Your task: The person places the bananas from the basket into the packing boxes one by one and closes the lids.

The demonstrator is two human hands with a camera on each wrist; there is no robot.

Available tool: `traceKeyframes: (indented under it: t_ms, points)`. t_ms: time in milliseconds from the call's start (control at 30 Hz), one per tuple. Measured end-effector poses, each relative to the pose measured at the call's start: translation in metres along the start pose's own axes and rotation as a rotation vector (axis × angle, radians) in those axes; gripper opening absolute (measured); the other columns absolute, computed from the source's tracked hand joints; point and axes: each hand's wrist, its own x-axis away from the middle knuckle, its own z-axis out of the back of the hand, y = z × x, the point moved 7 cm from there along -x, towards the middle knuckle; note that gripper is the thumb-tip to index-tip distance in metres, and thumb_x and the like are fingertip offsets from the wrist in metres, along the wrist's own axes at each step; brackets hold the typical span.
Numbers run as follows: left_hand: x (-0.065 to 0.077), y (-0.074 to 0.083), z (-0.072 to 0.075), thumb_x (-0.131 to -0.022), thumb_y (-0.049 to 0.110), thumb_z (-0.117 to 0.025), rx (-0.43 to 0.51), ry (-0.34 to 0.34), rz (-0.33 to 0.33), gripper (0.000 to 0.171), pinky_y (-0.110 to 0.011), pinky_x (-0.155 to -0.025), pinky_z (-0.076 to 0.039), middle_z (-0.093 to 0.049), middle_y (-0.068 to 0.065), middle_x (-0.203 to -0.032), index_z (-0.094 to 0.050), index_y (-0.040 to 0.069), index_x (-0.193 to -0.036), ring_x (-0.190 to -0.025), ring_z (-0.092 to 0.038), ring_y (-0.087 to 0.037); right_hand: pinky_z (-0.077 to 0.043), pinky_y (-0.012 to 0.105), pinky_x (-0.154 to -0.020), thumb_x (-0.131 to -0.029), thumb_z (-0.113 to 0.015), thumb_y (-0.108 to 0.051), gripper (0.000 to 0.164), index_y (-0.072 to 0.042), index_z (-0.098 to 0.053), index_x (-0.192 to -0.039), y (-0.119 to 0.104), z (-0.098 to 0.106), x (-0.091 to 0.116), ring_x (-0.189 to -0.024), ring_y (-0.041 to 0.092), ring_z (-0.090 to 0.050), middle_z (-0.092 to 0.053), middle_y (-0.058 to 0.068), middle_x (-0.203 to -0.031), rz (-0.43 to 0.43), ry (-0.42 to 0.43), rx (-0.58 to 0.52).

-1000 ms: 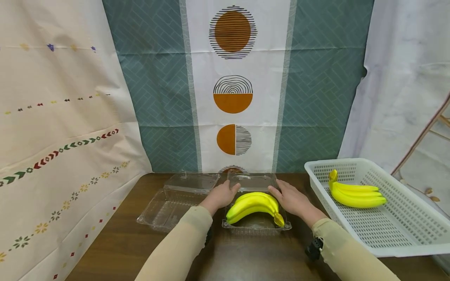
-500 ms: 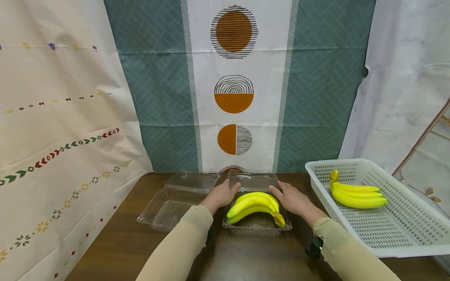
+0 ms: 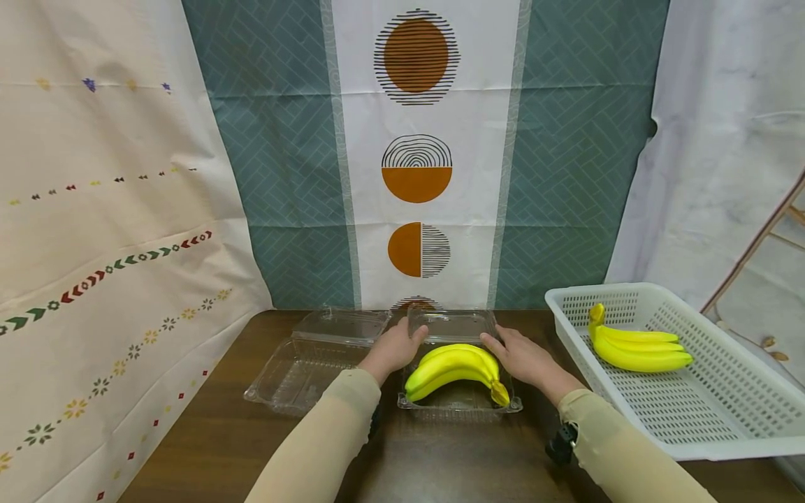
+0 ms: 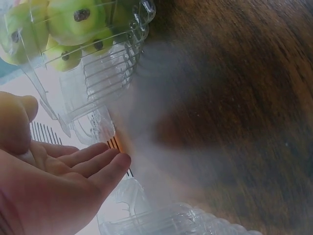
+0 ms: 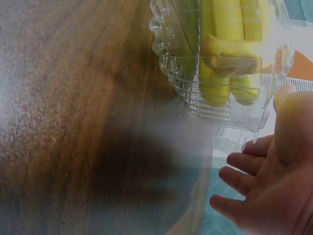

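Observation:
A bunch of yellow bananas lies in a clear plastic clamshell container on the table. Its lid stands raised behind the fruit. On the left side of that container is my left hand, its fingers extended towards the lid's hinge edge. My right hand mirrors it on the right side, the fingers stretched forward. Both wrist views show the fingers straight and holding nothing, beside the clear plastic. Whether the fingertips touch the lid, I cannot tell.
Left of my left hand, a second clear clamshell container lies with its lid up. A white perforated basket stands on the right, with another banana bunch inside. A patterned cloth hangs behind the dark wooden table.

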Motion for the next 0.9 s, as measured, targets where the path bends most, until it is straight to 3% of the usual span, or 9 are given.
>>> traceKeyframes:
  t_ms: [367,900]
  points:
    - [-0.0026,0.0013,0.0033,-0.119,0.052,-0.045,-0.011,0.045,-0.024,0.080,-0.062,-0.126,-0.035,-0.036,-0.026,-0.174,-0.026,-0.004,-0.173,-0.158,-0.039,-0.045,-0.027,0.073,-0.125,-0.118,-0.038,-0.060,0.089,0.014,-0.032,-0.166,0.0000,-0.0008,0.0001,-0.158,0.058,-0.030,-0.035,0.038,-0.169,0.008,0.009,0.020]
    - [-0.0027,0.0069,0.0038,-0.118,0.052,-0.048,-0.002,0.075,0.022,0.079,-0.064,-0.122,-0.040,-0.043,-0.024,-0.170,-0.028,0.000,-0.173,-0.154,-0.046,-0.046,-0.033,0.073,-0.122,-0.118,-0.038,-0.061,0.089,0.014,-0.035,-0.165,-0.0018,0.0012,0.0003,-0.155,0.058,-0.036,-0.037,0.039,-0.168,0.016,0.020,0.025]
